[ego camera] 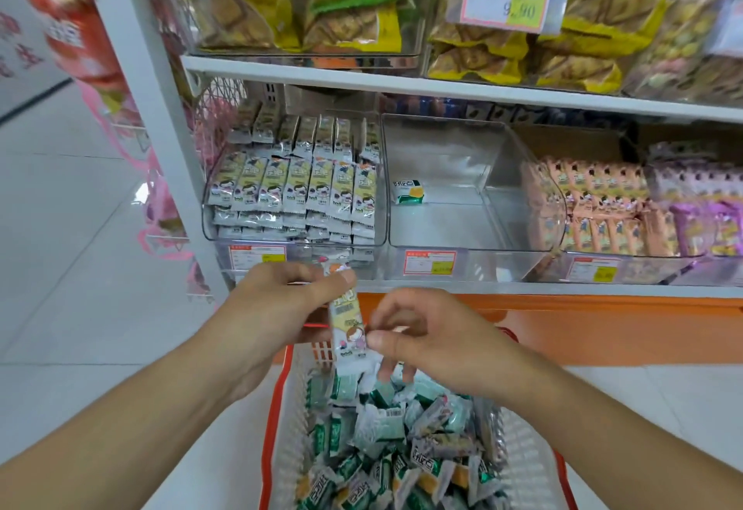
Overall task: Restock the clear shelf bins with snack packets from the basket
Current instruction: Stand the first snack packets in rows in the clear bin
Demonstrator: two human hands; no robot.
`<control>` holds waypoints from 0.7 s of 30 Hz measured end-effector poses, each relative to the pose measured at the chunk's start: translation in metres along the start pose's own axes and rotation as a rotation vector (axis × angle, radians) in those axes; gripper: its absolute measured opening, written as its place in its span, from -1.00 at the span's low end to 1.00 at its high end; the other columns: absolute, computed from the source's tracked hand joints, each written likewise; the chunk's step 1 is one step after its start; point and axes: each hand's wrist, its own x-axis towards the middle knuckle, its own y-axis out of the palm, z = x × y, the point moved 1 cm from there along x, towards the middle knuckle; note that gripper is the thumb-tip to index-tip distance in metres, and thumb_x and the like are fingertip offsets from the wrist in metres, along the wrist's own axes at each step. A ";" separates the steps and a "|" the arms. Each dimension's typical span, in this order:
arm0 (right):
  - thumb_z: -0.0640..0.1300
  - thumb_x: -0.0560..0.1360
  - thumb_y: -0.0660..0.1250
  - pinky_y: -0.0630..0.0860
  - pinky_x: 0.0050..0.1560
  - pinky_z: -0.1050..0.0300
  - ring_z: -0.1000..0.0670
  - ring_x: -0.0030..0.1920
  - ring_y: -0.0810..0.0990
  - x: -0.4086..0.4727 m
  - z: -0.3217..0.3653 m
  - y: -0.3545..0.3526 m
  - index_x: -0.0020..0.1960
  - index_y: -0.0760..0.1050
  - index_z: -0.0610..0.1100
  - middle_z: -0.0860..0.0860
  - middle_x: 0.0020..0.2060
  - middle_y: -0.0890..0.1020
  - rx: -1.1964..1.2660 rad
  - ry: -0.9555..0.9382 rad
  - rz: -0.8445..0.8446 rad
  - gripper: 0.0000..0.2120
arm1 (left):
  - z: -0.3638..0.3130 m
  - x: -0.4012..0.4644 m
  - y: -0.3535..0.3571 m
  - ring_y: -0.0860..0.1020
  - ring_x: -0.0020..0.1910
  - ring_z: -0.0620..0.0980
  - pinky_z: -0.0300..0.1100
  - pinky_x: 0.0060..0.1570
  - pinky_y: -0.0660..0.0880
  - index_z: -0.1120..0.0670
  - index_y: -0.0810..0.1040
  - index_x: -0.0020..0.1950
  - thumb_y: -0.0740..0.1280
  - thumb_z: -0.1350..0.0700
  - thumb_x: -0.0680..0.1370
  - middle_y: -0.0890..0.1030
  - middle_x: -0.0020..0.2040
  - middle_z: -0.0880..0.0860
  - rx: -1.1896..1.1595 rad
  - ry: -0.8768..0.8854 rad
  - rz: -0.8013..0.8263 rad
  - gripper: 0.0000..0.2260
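Shelf (442, 85) bins (474, 228) stand over pale, seemingly tiled floor (80, 248).

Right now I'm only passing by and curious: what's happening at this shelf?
A person is restocking snacks. The left hand and the right hand both hold one long packet above the basket of small green packets. On the shelf, the left bin is nearly full of similar long packets; the middle bin holds just one small packet.
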 end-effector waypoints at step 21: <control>0.25 0.42 0.55 0.38 0.30 0.23 0.39 0.35 0.35 0.028 0.052 -0.007 0.46 0.28 0.40 0.41 0.36 0.41 -0.326 -0.357 -0.420 -0.30 | -0.035 0.005 -0.058 0.58 0.15 -0.19 -0.15 0.16 0.53 -0.10 0.57 0.31 0.15 -0.29 0.64 0.63 0.17 -0.21 0.897 0.474 -0.152 -0.59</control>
